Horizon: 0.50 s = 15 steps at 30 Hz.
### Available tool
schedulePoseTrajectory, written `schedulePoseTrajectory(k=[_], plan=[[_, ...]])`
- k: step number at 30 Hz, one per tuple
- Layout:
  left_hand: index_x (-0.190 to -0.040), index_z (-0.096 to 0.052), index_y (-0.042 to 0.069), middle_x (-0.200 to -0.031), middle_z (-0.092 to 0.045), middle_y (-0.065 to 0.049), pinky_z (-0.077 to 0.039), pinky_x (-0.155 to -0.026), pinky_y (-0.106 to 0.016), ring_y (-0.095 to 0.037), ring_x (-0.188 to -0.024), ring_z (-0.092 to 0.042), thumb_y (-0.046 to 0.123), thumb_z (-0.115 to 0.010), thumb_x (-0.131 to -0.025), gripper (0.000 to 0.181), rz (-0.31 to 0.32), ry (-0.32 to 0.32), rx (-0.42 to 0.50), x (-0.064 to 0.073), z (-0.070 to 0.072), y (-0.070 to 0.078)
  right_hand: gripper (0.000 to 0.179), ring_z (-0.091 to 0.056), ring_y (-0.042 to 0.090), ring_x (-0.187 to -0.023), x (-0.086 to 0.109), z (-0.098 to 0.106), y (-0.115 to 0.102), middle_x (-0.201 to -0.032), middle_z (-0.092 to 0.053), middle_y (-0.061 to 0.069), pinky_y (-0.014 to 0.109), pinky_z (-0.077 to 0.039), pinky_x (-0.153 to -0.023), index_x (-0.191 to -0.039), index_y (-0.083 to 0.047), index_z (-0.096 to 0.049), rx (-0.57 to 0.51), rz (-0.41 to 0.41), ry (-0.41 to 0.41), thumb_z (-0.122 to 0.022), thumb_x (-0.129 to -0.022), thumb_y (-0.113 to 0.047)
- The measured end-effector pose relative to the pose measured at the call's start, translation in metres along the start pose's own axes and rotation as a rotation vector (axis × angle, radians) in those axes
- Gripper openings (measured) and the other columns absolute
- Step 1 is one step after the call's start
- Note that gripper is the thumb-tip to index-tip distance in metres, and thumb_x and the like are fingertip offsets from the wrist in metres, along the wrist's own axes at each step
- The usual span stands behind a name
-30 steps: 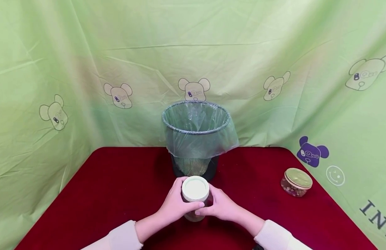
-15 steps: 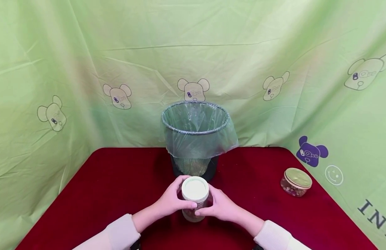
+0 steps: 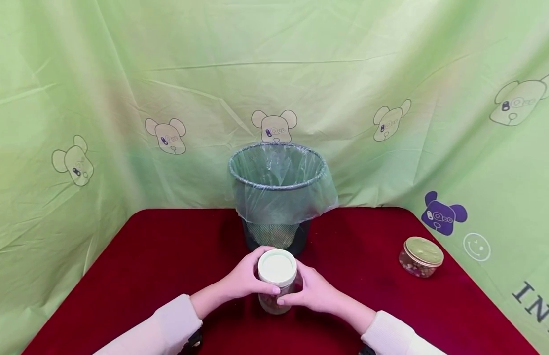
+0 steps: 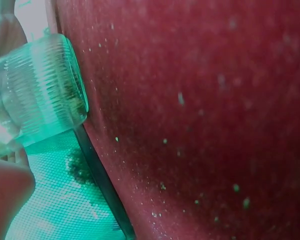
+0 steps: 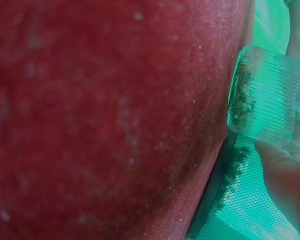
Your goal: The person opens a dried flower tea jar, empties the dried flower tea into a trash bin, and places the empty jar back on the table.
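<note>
Both my hands hold a clear ribbed jar [image 3: 274,301] with a white lid [image 3: 277,266], upright in front of the mesh bin. My left hand [image 3: 245,281] curls round its left side, thumb across the front just below the lid. From the right, my right hand [image 3: 317,291] grips it, its thumb lower and its other fingers mostly hidden behind the jar. Small dark and pale bits [image 5: 244,95] show at the bottom of the jar in the right wrist view. In the left wrist view, the jar's base is right at the red cloth.
Just behind the jar stands a mesh waste bin [image 3: 274,235] lined with a clear plastic bag [image 3: 278,204]. A low round tub [image 3: 421,256] with a gold lid and mixed bits inside sits near the right edge of the red table [image 3: 167,256]. Green printed curtains [image 3: 203,54] enclose the table.
My left thumb has slid left along the jar's front, and my left forearm and sleeve have shifted up in the head view. The jar and right hand stay almost in place.
</note>
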<state>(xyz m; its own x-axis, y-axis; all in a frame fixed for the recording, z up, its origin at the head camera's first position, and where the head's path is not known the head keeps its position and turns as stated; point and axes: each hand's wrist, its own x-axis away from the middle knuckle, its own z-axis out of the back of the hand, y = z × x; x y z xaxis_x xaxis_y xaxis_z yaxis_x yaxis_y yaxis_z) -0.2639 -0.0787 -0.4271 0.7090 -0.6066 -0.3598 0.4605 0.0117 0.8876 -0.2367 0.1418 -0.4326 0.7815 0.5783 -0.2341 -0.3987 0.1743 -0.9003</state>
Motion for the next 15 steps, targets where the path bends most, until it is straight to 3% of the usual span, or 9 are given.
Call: schedulePoseTrajectory(k=[11, 15], plan=[[-0.131, -0.05, 0.013, -0.12, -0.059, 0.002, -0.042, -0.096, -0.034, -0.016, -0.111, -0.055, 0.021, -0.088, -0.07, 0.071, 0.076, 0.182, -0.084, 0.008, -0.018, 0.007, 0.077, -0.058, 0.019, -0.115, 0.0, 0.0, 0.0, -0.128, -0.056, 0.004, 0.03, -0.045, -0.096, -0.14, -0.007, -0.04, 0.007, 0.016, 0.011, -0.083, -0.077, -0.013], [-0.13, -0.052, 0.014, -0.12, -0.058, 0.002, -0.042, -0.096, -0.034, -0.016, -0.111, -0.054, 0.023, -0.088, -0.069, 0.072, 0.099, 0.276, -0.102, 0.013, -0.027, 0.01, 0.077, -0.058, 0.019, -0.114, 0.0, -0.001, 0.001, -0.128, -0.057, 0.004, 0.03, -0.046, -0.096, -0.14, -0.009, -0.041, 0.016, 0.023, 0.009, -0.084, -0.077, -0.015]])
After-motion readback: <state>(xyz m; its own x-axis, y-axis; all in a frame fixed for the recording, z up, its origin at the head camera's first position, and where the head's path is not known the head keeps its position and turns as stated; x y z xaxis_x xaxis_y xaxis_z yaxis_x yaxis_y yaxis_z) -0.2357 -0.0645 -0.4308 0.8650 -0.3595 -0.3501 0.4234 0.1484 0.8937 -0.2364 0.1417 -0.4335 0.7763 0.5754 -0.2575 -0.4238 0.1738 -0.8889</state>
